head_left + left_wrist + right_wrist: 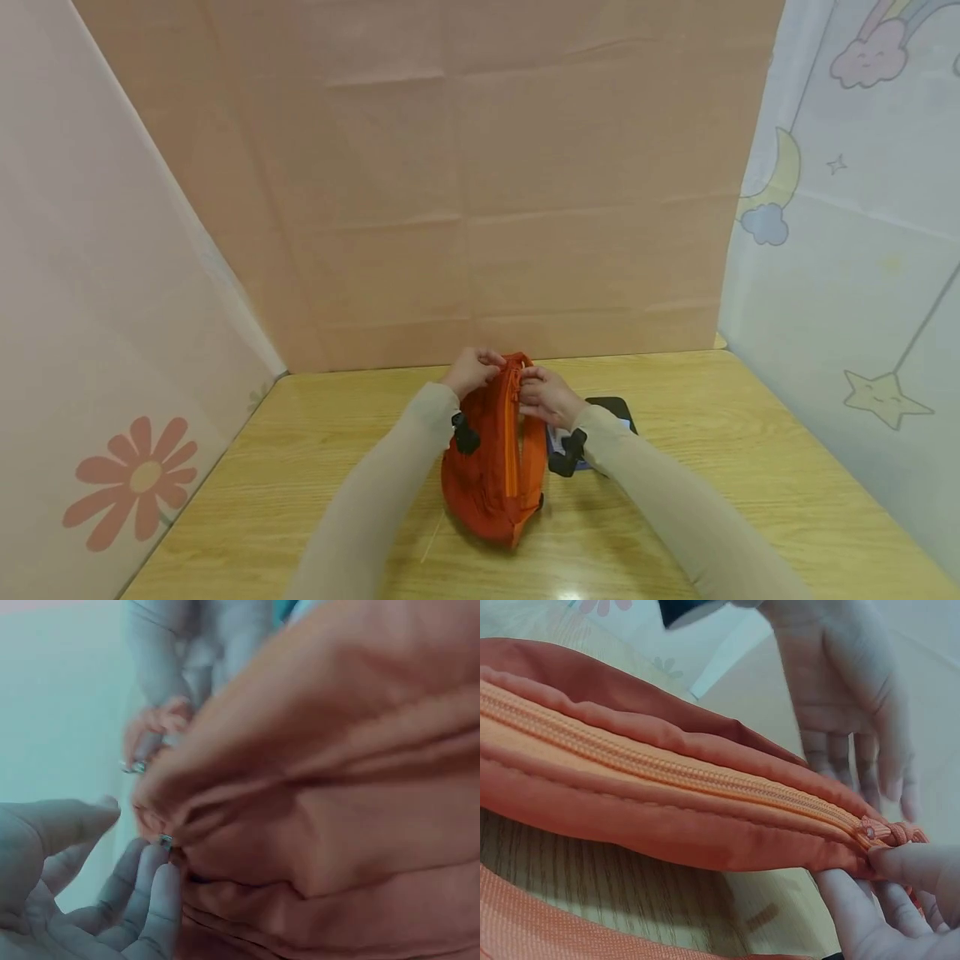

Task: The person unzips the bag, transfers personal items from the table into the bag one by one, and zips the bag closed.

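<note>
An orange-red waist bag [480, 467] stands on the table with its closed orange zipper [667, 769] running toward its far end. At that end, my right hand [551, 397] pinches the bag beside the zipper slider [870, 831], thumb on top and fingers beneath. My left hand [472, 372] is on the other side of the same end. In the left wrist view its fingers [154, 889] reach a small metal piece [165, 841] on the bag, and the thumb stands apart from them. The orange strap [533, 458] hangs along the bag's right side.
Partly hidden behind my right wrist lies a black and blue flat object [611, 407]. A thin pale strand [432, 537] lies on the wooden table [300, 467]. Fabric walls stand at the back and both sides. Each wrist wears a black camera mount [465, 435].
</note>
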Tool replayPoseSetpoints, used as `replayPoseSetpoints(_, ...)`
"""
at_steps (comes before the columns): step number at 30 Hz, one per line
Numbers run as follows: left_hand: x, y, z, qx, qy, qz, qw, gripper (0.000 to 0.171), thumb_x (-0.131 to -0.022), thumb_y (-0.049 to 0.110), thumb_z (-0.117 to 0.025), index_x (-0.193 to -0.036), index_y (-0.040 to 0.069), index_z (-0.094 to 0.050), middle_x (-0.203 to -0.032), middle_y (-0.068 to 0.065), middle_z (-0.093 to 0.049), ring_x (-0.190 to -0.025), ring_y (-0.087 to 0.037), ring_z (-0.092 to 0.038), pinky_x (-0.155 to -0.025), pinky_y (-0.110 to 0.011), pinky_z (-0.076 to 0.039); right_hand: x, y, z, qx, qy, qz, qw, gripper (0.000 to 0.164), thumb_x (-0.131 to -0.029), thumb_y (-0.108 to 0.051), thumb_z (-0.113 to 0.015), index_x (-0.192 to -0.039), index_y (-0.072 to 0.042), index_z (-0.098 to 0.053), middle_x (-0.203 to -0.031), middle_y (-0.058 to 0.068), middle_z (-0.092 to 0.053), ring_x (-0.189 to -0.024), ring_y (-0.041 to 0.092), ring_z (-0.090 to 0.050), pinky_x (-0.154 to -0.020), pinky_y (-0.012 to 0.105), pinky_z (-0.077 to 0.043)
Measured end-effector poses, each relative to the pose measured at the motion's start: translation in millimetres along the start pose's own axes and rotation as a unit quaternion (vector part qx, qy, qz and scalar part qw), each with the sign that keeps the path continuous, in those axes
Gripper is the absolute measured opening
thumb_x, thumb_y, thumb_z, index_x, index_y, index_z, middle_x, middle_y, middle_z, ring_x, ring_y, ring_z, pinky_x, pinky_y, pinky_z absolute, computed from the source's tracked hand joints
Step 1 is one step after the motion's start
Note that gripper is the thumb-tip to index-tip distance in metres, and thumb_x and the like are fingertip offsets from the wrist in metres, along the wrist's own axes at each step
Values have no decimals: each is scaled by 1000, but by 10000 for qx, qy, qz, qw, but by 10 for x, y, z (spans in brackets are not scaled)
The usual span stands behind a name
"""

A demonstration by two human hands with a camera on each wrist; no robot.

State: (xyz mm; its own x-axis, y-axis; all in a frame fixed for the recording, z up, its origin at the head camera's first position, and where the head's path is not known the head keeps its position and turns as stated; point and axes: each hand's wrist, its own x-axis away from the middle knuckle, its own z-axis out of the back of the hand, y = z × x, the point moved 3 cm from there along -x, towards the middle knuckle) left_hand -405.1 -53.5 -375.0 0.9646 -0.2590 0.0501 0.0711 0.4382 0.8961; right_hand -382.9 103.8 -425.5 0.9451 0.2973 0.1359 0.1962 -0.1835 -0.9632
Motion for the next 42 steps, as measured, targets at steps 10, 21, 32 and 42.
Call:
replayPoseSetpoints(10, -30, -79, -67, 85, 88, 113, 9999, 18, -87, 10, -72, -104, 5, -72, -102, -10, -65, -71, -15, -56, -69, -31, -55, 15, 1, -5, 27, -16, -1, 10000, 29, -98, 9, -40, -124, -2, -39, -113, 11, -56, -92, 16, -62, -80, 35, -53)
replayPoseSetpoints(21, -43, -79, -93, 42, 71, 77, 9999, 19, -85, -1, -71, -103, 3, -73, -111, -14, -65, -79, -18, -59, -68, -27, -53, -26, 20, -12, -9, -117, -39, 9999, 28, -96, 11, -40, -122, -2, -40, -107, 10, -57, -87, 16, -61, -80, 38, -53)
replayPoseSetpoints(32, -93, -192, -100, 1386, 136, 786, 9871, 27, -87, -5, -66, -112, 1, -72, -115, -15, -68, -70, -10, -63, -74, -29, -56, -28, -2, -2, 254, -77, -197, 9995, 28, -98, 7, -42, -123, -4, -41, -119, 15, -57, -94, 17, -62, -84, 38, -54)
replayPoseSetpoints(42, -75, -227, -29, 1719, 247, 894, 9807, 30, -88, -3, -65, -116, 3, -70, -117, -13, -68, -75, -11, -64, -74, -29, -56, -5, -205, 59, 926, 434, 74, 9947, 35, -103, -9, -45, -135, 5, -38, -126, 23, -52, -110, 34, -61, -101, 48, -46)
